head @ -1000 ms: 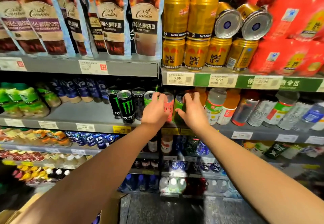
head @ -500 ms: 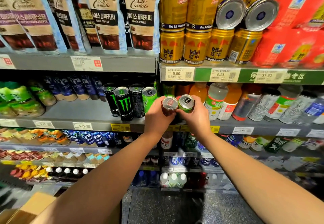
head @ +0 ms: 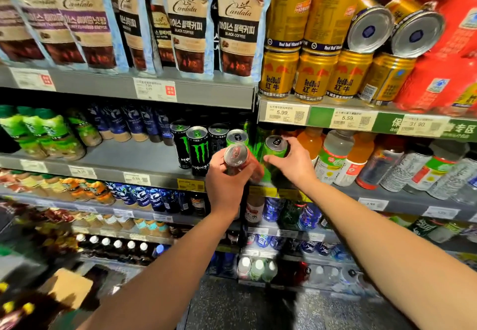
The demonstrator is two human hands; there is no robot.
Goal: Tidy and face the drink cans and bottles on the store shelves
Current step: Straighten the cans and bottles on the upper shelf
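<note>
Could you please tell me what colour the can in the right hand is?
Bright green can with a silver top, gripped by the right hand; head view.

Held cans (head: 235, 158) before shelf (head: 124, 168)

Grey metal store shelves (head: 124, 172) run in tiers, price tags clipped along their front edges. The top tier carries Cantata coffee pouches (head: 191, 27) on the left; to the right stand gold Red Bull cans (head: 313, 76), taller gold cans stacked on them, two more lying on their sides with bases facing out (head: 370, 29), and red multipacks (head: 444, 71) beside those. The middle shelf holds green-capped bottles (head: 38, 133), dark blue bottles (head: 136, 123), black Monster cans (head: 198, 151), a light green can (head: 237, 137), then orange and white bottles (head: 333, 156) and leaning cans (head: 405, 172) at right. Lower tiers carry small bottles, too blurred to name
</note>
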